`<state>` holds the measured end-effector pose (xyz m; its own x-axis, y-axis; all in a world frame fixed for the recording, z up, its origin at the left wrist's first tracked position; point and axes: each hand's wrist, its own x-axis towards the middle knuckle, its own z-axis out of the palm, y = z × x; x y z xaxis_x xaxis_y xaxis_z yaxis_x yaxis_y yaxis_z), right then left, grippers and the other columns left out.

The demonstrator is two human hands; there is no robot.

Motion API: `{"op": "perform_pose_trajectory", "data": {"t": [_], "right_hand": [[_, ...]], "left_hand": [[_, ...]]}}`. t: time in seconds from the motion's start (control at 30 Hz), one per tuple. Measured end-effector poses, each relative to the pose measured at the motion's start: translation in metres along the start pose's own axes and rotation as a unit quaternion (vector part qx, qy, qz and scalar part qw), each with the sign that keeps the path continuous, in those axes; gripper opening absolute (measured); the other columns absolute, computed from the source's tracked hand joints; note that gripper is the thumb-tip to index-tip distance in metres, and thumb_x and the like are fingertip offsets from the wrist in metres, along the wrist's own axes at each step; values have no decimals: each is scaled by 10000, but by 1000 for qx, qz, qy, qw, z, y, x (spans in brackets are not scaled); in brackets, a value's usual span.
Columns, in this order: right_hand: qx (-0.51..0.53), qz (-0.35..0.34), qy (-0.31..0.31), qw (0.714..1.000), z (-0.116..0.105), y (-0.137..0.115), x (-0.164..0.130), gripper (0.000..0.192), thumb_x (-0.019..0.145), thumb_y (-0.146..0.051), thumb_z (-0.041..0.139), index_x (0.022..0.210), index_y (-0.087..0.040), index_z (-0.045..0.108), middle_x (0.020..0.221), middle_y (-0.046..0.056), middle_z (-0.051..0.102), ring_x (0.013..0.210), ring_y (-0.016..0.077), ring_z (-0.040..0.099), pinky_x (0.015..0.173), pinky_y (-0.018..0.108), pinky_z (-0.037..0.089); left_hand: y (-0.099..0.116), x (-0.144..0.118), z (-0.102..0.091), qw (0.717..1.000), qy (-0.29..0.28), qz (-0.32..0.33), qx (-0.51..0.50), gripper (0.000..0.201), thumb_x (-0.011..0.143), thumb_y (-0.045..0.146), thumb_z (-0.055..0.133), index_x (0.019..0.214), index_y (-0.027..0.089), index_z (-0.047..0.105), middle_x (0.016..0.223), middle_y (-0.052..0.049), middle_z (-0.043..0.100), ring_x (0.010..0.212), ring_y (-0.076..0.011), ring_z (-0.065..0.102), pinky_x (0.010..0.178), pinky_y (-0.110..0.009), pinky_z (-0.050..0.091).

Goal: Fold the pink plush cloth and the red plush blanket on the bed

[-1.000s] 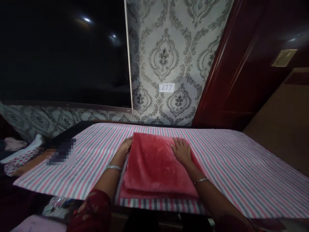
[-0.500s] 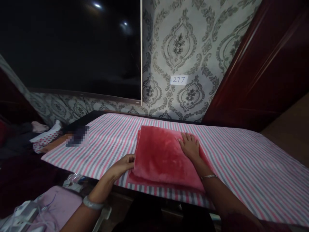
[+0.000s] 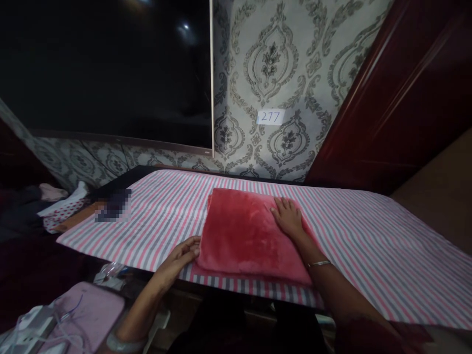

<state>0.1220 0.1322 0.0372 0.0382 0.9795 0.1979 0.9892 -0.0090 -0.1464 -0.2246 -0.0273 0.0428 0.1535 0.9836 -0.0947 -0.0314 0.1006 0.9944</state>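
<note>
The right hand [image 3: 288, 217] lies flat, fingers spread, on the folded red blanket [image 3: 247, 233], while the left hand [image 3: 180, 258] touches its near-left edge, fingers loosely together.

1. Folded towel [image 3: 250, 233] lies at frame centre, on the striped sheet [image 3: 368, 246] that covers the table [image 3: 121, 179].
2. Right hand [image 3: 288, 216] rests flat on the towel's upper right part.
3. Left hand [image 3: 180, 256] lies on the sheet at the towel's lower left corner, fingertips touching its edge.
4. Blurred item [image 3: 112, 211] sits on the sheet's left end, well apart from the towel.
5. Cloth pile [image 3: 61, 209] lies left of the table, mid-left of frame.
6. Screen [image 3: 106, 73] fills the upper left, on the wall behind the table.
7. Number label [image 3: 271, 117] sticks on the wallpaper [image 3: 295, 59], above the towel.
8. Door [image 3: 398, 98] stands at upper right.
9. Padded board [image 3: 88, 309] and cable [image 3: 55, 319] lie at lower left, below the table edge.
</note>
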Motion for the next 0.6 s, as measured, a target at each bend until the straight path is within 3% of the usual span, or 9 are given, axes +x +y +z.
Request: {"op": "perform_pose_trajectory", "data": {"t": [0.17, 0.27, 0.4, 0.6], "right_hand": [[98, -39, 11, 994, -2, 49, -39, 639, 957, -446, 423, 1522, -148, 415, 1569, 158, 411, 1456, 314, 361, 1155, 476, 341], [190, 0, 39, 981, 2, 86, -86, 669, 923, -518, 412, 1470, -140, 478, 1461, 147, 549, 1354, 302, 508, 1122, 448, 405], [272, 91, 40, 957, 6, 106, -137, 701, 866, -628, 417, 1375, -172, 573, 1313, 124, 666, 1211, 301, 629, 1027, 423, 499], [338, 116, 56, 932, 13, 100, -149, 779, 778, -685, 465, 1280, -111, 626, 1277, 184, 676, 1208, 342, 623, 1055, 470, 470]], "left_hand": [[-17, -7, 8, 985, 104, 54, 124, 773, 678, 556, 782, 1333, 213, 558, 1240, -124, 671, 1173, -305, 616, 1001, -410, 475], [-22, -7, 20, 958, 156, 112, 214, 626, 678, 500, 776, 1212, 209, 628, 1198, -109, 661, 1133, -285, 610, 979, -389, 485], [-18, -5, 28, 946, 152, 148, 247, 315, 777, 501, 676, 910, 219, 722, 994, -70, 660, 981, -242, 619, 926, -354, 506], [-17, -6, 12, 964, 114, 112, 211, 416, 768, 563, 686, 1001, 224, 743, 1104, -87, 684, 1075, -271, 629, 989, -373, 498]]}}
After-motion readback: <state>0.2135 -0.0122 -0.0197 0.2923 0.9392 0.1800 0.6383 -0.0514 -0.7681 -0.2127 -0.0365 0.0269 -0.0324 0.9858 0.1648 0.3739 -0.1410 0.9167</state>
